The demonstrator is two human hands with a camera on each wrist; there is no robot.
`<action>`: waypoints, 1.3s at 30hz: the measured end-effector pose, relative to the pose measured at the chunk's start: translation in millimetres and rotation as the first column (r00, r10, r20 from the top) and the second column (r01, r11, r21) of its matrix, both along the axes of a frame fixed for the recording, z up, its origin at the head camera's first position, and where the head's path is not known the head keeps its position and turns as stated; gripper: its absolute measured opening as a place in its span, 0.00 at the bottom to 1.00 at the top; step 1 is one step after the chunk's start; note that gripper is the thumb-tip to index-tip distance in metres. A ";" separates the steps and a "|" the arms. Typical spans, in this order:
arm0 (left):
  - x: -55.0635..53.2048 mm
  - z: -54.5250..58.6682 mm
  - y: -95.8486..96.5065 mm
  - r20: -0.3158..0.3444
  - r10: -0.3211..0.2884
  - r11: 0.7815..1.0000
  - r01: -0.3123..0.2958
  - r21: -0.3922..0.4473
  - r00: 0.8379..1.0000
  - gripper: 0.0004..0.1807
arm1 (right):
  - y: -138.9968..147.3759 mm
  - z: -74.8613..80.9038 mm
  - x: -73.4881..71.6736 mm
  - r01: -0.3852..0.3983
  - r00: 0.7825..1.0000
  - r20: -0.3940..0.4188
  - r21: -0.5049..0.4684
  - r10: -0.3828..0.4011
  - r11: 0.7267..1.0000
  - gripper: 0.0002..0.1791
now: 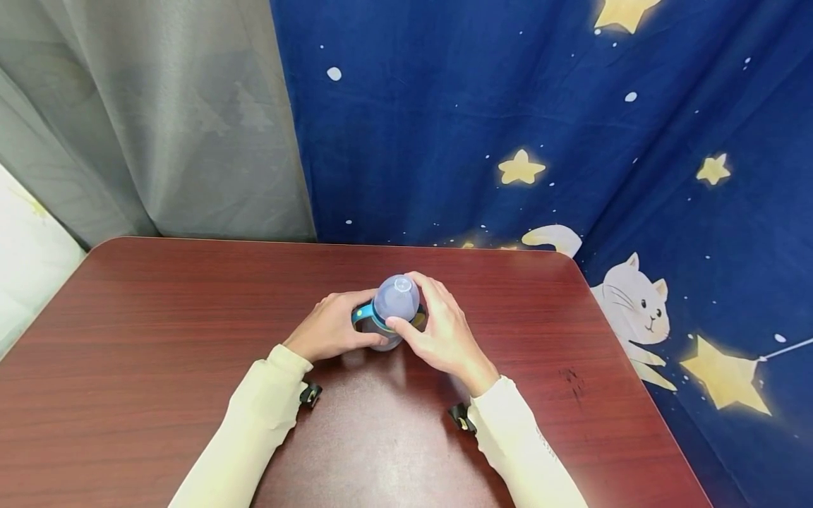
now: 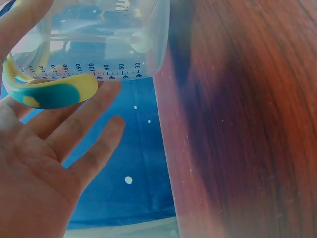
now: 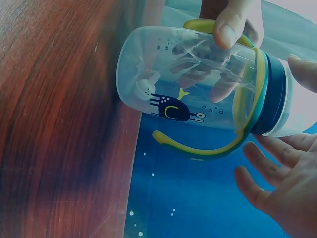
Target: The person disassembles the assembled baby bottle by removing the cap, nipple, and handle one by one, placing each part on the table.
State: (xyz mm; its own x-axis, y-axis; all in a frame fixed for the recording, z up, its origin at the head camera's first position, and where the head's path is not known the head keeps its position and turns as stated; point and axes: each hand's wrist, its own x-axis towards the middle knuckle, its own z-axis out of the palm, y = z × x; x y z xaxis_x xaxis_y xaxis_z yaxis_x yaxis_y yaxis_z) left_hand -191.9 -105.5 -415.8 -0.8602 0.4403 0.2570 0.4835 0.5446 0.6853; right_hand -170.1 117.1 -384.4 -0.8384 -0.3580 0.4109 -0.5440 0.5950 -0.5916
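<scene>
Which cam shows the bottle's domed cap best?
Head: it shows nearly the whole domed cap from above. Right wrist crops it at the frame edge, the right hand on it. Left wrist: cap out of frame.

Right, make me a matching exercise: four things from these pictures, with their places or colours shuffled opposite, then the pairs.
Things:
1. domed cap
2. left hand
3. right hand
4. table

Places or colours:
A. thumb on the body of the bottle
B. reddish-brown
C. translucent, on top of the bottle
D. thumb on the domed cap

Pairs: 1-C, 2-A, 3-D, 4-B
</scene>
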 end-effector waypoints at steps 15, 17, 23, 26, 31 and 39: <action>0.8 1.6 1.0 -0.071 0.044 0.998 -0.047 -0.043 0.997 0.34 | -3.2 -0.7 3.3 0.052 0.991 -0.122 0.005 -0.051 0.999 0.36; 1.2 1.9 1.7 -0.075 0.048 0.998 -0.052 -0.047 0.996 0.34 | -3.0 -0.1 4.0 0.070 0.989 -0.129 -0.002 -0.070 0.998 0.37; 2.3 0.6 2.8 -0.104 0.066 0.995 -0.073 -0.064 0.992 0.35 | -1.8 3.5 6.8 0.092 0.990 -0.102 -0.034 -0.095 0.995 0.37; 1.6 -0.6 2.2 -0.114 0.076 0.995 -0.083 -0.062 0.991 0.35 | -1.1 5.3 7.1 0.101 0.990 -0.098 -0.056 -0.106 0.993 0.37; 0.1 -1.0 -0.7 -0.109 0.098 0.994 -0.103 -0.045 0.989 0.37 | 1.4 10.5 8.3 0.105 0.982 -0.140 -0.130 -0.123 0.986 0.38; -2.9 0.9 -8.2 -0.107 0.158 0.984 -0.166 -0.069 0.982 0.41 | 3.9 22.8 13.8 0.057 0.970 -0.219 -0.232 -0.109 0.971 0.38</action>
State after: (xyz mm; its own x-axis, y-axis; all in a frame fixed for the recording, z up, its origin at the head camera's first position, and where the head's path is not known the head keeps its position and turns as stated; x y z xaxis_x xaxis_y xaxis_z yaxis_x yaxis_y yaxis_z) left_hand -194.8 -113.7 -414.9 -0.8932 0.3192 0.3167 0.4490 0.6709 0.5901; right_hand -156.2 121.0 -361.7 -0.7353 -0.1692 0.6563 -0.6348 0.5114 -0.5793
